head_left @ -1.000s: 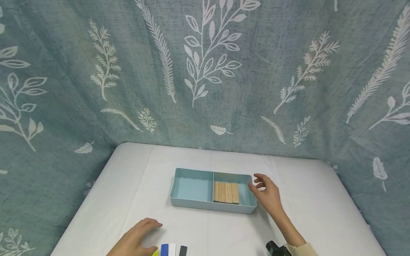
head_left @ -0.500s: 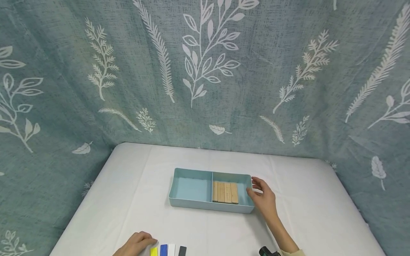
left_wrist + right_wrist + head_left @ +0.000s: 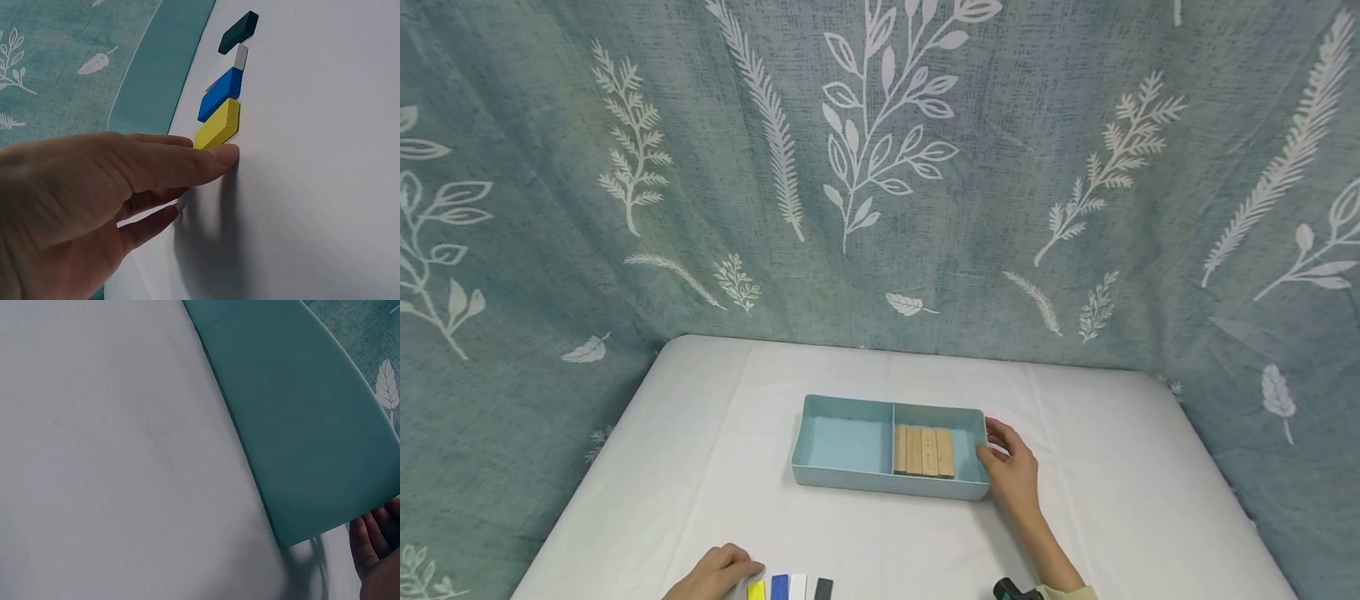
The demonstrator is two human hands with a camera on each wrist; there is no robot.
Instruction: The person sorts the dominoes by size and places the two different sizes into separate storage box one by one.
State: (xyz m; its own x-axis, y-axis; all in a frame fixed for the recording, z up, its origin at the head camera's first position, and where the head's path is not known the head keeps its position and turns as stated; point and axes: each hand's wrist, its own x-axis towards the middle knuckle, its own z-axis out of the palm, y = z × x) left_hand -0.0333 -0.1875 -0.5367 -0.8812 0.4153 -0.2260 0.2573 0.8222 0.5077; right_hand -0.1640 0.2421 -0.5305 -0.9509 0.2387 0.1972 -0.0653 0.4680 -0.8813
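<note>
My right hand (image 3: 1013, 471) holds the right end of a pale blue two-part tray (image 3: 880, 481), thumb over the rim and fingers outside. In the right wrist view its fingers (image 3: 367, 540) sit against the tray's end (image 3: 312, 456). Several wooden blocks (image 3: 928, 452) lie side by side in the right compartment. My left hand (image 3: 713, 573) is low at the table, thumb and index fingertips right at the end of a yellow block (image 3: 217, 124); I cannot tell if they pinch it. Beyond it stand a blue block (image 3: 220, 95), a white block (image 3: 240, 57) and a black block (image 3: 239, 31).
White cloth covers the table (image 3: 880, 542). A patterned teal curtain (image 3: 880, 167) hangs along its back and sides. A dark device (image 3: 1013, 590) is strapped at the right wrist, close over the table.
My left hand has come down from spread to thumb and fingers drawn together beside the yellow block. My right hand has moved onto the tray's right end. The view has shifted slightly.
</note>
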